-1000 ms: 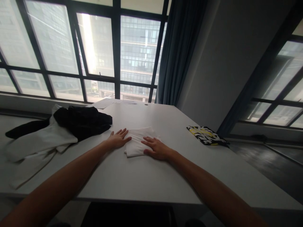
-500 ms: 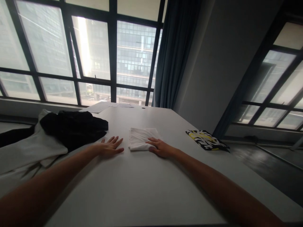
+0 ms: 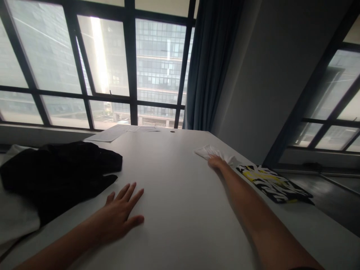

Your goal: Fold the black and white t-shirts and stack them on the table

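A white folded cloth (image 3: 204, 150) lies at the right far part of the white table (image 3: 168, 210), rumpled at its right side. My right hand (image 3: 217, 162) is on its near edge, fingers together; whether they grip it or only press it is hard to see. Beside it, nearer me, lies a folded black, white and yellow patterned cloth (image 3: 271, 182). With its fingers spread, my left hand (image 3: 123, 210) is over the table at the left, holding nothing. The black garment (image 3: 64, 176) is just beyond it, piled on white fabric (image 3: 15, 212).
Sheets of paper (image 3: 109, 133) lie at the table's far left end, near a small round hole (image 3: 172, 131). Windows stand behind the table, with a dark blue curtain (image 3: 209, 75) and a wall to the right.
My right hand and the white cloth have moved right across the table, beside the patterned cloth, and the white cloth has become rumpled. My left hand has come nearer to me.
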Demonstrator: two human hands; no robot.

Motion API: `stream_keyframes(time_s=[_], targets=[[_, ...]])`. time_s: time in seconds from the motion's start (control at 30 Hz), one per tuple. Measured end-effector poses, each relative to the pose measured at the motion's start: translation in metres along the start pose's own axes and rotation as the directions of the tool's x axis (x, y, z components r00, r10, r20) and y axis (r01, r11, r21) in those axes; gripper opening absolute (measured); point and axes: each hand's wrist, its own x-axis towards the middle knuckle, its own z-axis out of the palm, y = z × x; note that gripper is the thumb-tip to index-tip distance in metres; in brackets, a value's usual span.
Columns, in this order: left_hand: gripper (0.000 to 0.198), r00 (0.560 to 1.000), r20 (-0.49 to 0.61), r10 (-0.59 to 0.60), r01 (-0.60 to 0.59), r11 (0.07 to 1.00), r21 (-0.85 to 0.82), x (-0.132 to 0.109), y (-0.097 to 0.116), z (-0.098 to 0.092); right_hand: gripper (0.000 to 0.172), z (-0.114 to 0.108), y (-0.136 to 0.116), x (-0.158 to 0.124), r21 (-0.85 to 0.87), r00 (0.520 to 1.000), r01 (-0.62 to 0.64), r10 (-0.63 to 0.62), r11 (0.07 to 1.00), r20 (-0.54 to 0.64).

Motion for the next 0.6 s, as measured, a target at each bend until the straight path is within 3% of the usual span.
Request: stream_keyframes(time_s=[0.2,0.37,0.43,0.5,0.6], targets=[[0.083,0.999,0.025,0.034,-0.034,0.999,0.001,0.0,-0.008,0.005,0.059,-0.001,0.046,0.043,0.031,0.933,-0.359,0.36,0.933,-0.011],[0.084,0.997,0.028,0.067,-0.067,0.998,0.001,0.001,-0.012,0.007,0.06,0.008,0.066,0.053,0.004,0.904,-0.413,0.41,0.911,-0.117],[0.084,0.998,0.01,0.069,-0.069,0.998,0.001,0.002,-0.013,0.009,0.061,0.01,0.058,0.042,-0.097,0.916,-0.365,0.338,0.926,-0.216],[0.083,0.997,-0.002,0.072,-0.072,0.997,0.001,0.002,-0.012,0.01,0.057,0.008,0.043,0.024,-0.239,0.954,-0.234,0.175,0.942,-0.243],[0.084,0.998,0.03,0.054,-0.054,0.998,0.009,0.002,-0.004,0.003,0.045,0.002,0.014,-0.012,-0.352,0.997,0.022,-0.048,0.936,-0.066]])
